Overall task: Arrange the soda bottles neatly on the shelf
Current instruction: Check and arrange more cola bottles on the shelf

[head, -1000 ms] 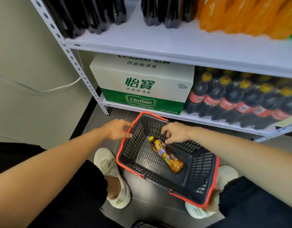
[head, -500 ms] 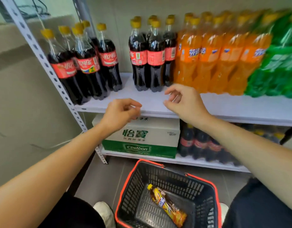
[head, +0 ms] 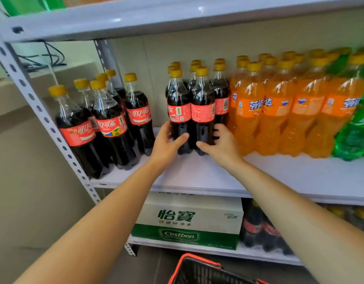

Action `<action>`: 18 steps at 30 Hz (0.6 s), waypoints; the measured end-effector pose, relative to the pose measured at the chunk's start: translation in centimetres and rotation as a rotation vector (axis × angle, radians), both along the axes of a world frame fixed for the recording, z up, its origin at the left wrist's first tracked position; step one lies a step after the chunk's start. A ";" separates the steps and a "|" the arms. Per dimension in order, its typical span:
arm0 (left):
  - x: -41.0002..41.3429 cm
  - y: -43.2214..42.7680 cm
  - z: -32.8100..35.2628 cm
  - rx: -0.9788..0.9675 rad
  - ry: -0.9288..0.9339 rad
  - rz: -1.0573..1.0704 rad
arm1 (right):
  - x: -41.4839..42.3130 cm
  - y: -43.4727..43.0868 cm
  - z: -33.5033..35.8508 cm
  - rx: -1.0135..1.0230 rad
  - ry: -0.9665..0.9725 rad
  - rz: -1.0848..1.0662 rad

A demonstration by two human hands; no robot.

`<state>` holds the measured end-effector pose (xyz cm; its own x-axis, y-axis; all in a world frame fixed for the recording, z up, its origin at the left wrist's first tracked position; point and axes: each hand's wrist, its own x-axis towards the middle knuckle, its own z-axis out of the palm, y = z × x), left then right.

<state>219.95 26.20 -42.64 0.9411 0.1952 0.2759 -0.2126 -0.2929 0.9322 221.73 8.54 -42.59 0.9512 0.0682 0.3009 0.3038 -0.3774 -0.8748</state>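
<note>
Wall: beige, behind a grey metal rack; dark cables [head: 43,58] hang at the far left, beyond the perforated upright [head: 33,99].
Shelf [head: 197,175]: white middle board, its near strip bare, with bottles standing along the far part.
Left cola group [head: 107,124]: loosely set bottles with yellow caps and red labels at the left end, apart from the rest.
Cola cluster [head: 218,95]: tight block of upright bottles in the middle, just beside the orange row.
Front-left cola bottle [head: 178,111]: upright at the near left corner of the cluster, touching its neighbour.
Front-right cola bottle [head: 202,111]: upright beside it, label facing the camera.
Left hand [head: 166,140]: fingers curl round the left side of the front-left cola bottle, with the thumb across its lower front.
Right hand [head: 222,142]: fingers wrap the right side of the front-right cola bottle, with the thumb on its lower front.
Orange soda bottles [head: 279,109]: several rows, right of the cola cluster.
Green soda bottles [head: 357,130]: at the right edge, partly cut off.
Water carton [head: 189,218]: white and green, on the lower shelf, under the hands.
Lower cola bottles [head: 259,228]: dark and blurred, right of the carton.
Basket [head: 197,269]: black with a red rim, on the floor at the near edge.
</note>
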 end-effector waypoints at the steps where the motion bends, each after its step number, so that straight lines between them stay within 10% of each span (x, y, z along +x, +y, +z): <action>1: 0.5 0.0 -0.1 -0.009 -0.010 -0.017 | 0.4 0.3 -0.1 -0.011 -0.029 -0.028; 18: -4.4 2.2 -0.1 -0.219 0.083 -0.249 | -2.2 -0.7 -0.2 -0.073 -0.168 -0.206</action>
